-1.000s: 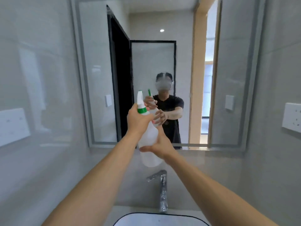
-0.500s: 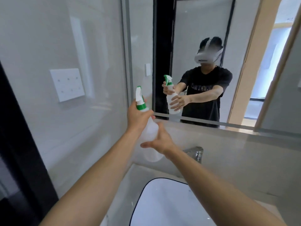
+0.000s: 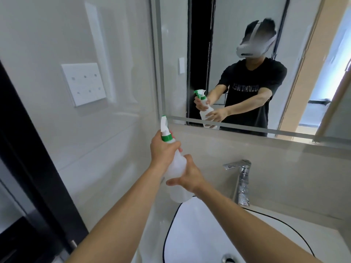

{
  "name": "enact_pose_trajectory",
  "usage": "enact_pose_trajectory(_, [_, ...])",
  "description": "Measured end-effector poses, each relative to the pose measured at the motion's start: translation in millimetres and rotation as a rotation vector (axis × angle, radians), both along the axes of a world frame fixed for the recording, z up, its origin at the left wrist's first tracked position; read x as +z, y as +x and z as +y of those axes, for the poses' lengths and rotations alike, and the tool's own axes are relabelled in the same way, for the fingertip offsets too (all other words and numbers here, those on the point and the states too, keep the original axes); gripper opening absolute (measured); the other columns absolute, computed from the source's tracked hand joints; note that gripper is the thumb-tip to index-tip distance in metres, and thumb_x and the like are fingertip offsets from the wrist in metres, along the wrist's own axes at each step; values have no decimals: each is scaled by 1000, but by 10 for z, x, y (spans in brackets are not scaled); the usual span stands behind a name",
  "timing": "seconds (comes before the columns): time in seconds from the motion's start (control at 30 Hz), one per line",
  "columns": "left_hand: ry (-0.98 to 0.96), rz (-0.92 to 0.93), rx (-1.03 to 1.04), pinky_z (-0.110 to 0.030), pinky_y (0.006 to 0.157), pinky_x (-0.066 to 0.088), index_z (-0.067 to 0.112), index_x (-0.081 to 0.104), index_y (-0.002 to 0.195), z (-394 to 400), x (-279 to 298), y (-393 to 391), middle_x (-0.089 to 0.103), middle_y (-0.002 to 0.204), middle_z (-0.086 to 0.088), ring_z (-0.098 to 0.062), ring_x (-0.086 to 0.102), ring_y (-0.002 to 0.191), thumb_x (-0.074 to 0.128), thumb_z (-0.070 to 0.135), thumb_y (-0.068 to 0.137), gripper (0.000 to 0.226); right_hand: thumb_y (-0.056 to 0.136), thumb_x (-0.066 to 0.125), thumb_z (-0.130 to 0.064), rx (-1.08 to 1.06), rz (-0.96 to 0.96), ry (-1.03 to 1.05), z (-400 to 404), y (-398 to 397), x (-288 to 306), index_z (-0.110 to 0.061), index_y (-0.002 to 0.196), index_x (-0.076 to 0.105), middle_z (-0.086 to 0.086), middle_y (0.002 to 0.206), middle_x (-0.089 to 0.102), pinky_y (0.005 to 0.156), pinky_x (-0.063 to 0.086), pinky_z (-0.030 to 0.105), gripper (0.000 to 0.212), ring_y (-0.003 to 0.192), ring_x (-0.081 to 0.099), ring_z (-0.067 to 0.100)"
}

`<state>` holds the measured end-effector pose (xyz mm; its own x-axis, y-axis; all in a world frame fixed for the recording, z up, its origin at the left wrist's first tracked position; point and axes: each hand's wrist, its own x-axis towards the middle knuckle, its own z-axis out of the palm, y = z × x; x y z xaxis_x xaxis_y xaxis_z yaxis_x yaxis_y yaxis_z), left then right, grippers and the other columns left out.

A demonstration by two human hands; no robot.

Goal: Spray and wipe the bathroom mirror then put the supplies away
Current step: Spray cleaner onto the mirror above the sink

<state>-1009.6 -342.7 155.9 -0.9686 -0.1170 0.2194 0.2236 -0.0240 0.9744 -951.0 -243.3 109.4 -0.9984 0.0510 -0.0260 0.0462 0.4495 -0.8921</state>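
Spray bottle [image 3: 175, 164], translucent with a green collar, held upright above the washbasin [image 3: 209, 234] and aimed at the mirror [image 3: 237, 35]. Left hand [image 3: 163, 149] grips its neck at the trigger; right hand [image 3: 190, 177] cups the lower body, fingers loosely wrapped. Chrome faucet [image 3: 242, 181] stands right of the bottle.

Both arms outstretched, left hand [image 3: 163, 149] fingers curled tight, right hand [image 3: 190, 176] cupped
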Motion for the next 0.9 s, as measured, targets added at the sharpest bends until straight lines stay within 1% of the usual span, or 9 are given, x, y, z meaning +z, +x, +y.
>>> enact_pose_trajectory(0.07, [-14, -20, -46, -44, 62, 60, 9, 60, 91, 50, -64, 10, 64, 81, -6, -33, 67, 59, 66, 5, 57, 35, 66, 89, -23, -22, -17, -27, 27, 52, -88, -23, 122, 34, -2, 109, 56, 68, 47, 31, 78, 99, 56, 21])
enact_pose_trajectory(0.13, [-55, -38, -113, -37, 60, 58, 7, 60, 99, 127, -103, 22, 65, 93, -6, -32, 68, 61, 66, 5, 59, 40, 67, 89, -24, -61, -25, -58, 69, 117, -162, -22, 122, 34, -4, 106, 55, 74, 50, 35, 77, 98, 56, 20])
enact_pose_trajectory(0.23, [-109, -38, -200, -39, 63, 60, 10, 61, 106, 313, -128, 50, 64, 102, -5, -32, 70, 62, 68, -1, 67, 41, 66, 89, -25, -142, -21, -98, 185, 203, -226, -24, 121, 34, -2, 110, 58, 82, 53, 41, 78, 101, 58, 23])
enact_pose_trajectory(0.43, [-183, 48, -313, -28, 56, 54, 11, 62, 101, 924, 18, 155, 65, 95, -11, -39, 71, 76, 69, -4, 68, 38, 64, 90, -23, -292, 41, -130, 689, 400, -126, -26, 120, 36, -2, 110, 60, 85, 54, 42, 78, 103, 60, 24])
enact_pose_trajectory(0.5, [-193, 86, -342, -28, 58, 54, 11, 63, 98, 1161, 85, 201, 66, 92, -10, -35, 70, 77, 71, -1, 63, 38, 65, 90, -23, -334, 64, -116, 887, 481, -52, -26, 120, 35, -7, 106, 58, 83, 52, 40, 77, 101, 59, 22])
enact_pose_trajectory(0.6, [-192, 125, -392, -24, 55, 50, 9, 62, 92, 1521, 179, 300, 64, 82, -4, -19, 66, 67, 73, -5, 62, 34, 62, 90, -28, -407, 90, -100, 1185, 601, 34, -32, 119, 33, -8, 108, 57, 86, 53, 43, 81, 103, 58, 22])
enact_pose_trajectory(0.67, [-187, 156, -437, -24, 55, 47, 8, 61, 89, 1750, 244, 399, 63, 79, -3, -20, 62, 67, 73, -7, 64, 32, 62, 91, -26, -452, 119, -97, 1377, 700, 79, -33, 118, 32, -5, 112, 57, 86, 53, 42, 81, 104, 57, 22])
enact_pose_trajectory(0.8, [-180, 213, -541, -15, 50, 44, 8, 61, 100, 2199, 356, 623, 60, 78, 2, -15, 55, 69, 74, -10, 67, 39, 65, 91, -20, -560, 172, -75, 1732, 968, 163, -30, 116, 33, -6, 106, 58, 78, 48, 34, 78, 100, 57, 21])
enact_pose_trajectory(0.9, [-162, 261, -634, -11, 50, 46, 10, 60, 103, 2512, 444, 811, 61, 88, -4, -15, 58, 72, 73, -13, 71, 42, 64, 91, -21, -637, 197, -73, 1976, 1181, 216, -30, 116, 33, -3, 109, 60, 74, 48, 34, 78, 100, 58, 22])
